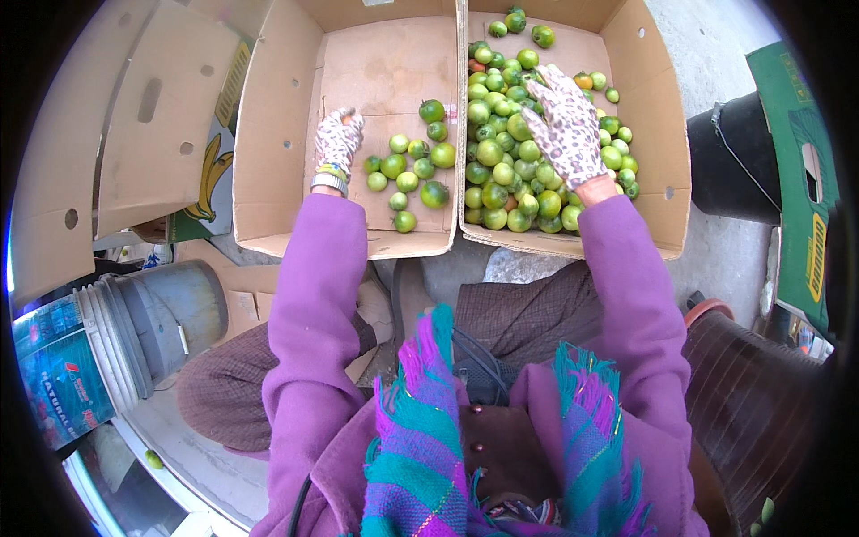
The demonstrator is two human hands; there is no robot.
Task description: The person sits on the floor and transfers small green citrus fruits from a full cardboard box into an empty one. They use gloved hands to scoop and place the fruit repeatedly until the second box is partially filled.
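Two open cardboard boxes stand side by side before me. Green tomatoes (489, 152) are heaped in the right cardboard box (644, 54), with a few orange or red ones among them. A smaller group of green tomatoes (393, 165) lies loose in the left cardboard box (275, 121). My left hand (340, 137), in a spotted glove with a watch at the wrist, is curled at the left side of the left box; whether it holds anything cannot be told. My right hand (567, 124), in a matching glove, rests palm down over the heap with its fingers apart.
Flattened cardboard (154, 114) and a banana box lean at the left. Below them lie grey and blue plastic buckets (171, 302). A black bucket (735, 161) and a green cardboard box (792, 201) stand right of the boxes. A large brown ribbed vessel (745, 403) is at the lower right.
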